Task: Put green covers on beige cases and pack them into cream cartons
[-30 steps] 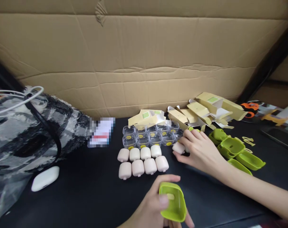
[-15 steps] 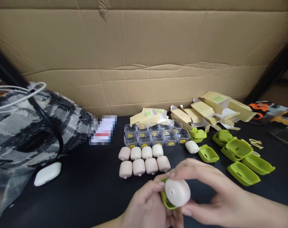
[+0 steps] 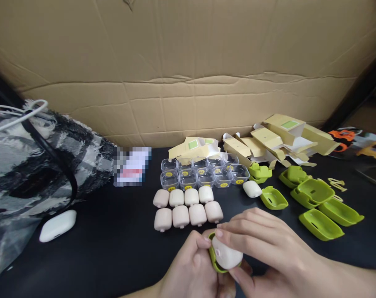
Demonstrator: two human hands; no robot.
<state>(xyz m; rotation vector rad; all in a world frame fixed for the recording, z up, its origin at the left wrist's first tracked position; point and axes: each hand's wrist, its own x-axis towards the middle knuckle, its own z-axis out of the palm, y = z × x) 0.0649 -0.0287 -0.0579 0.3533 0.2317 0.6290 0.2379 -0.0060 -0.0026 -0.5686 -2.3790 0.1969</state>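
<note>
Low in the head view, my left hand [image 3: 190, 265] is closed around a small green silicone case [image 3: 213, 260], its rim showing along the left. Fingers and thumb of my right hand [image 3: 268, 246] grip a pale pinkish-white rounded block [image 3: 228, 253] with a small nub. The block sits tilted in the case's opening; how deep it goes is hidden. Just beyond my hands are two rows of similar pale blocks [image 3: 180, 216]. Behind these, clear plastic cups [image 3: 205, 178] with yellow stickers stand in two rows.
More green cases [image 3: 321, 225] lie at right, near a white case [image 3: 252, 189]. Opened cardboard boxes [image 3: 268, 138] are piled behind, against a cardboard wall [image 3: 188, 62]. Orange-handled scissors [image 3: 343, 135] lie far right. At left are another white case [image 3: 58, 226] and a black-and-white fabric bag [image 3: 66, 145].
My right hand has moved over the block, its fingers now covering more of the top. The block has shifted slightly left and turned within the case. The camera view has shifted slightly.
</note>
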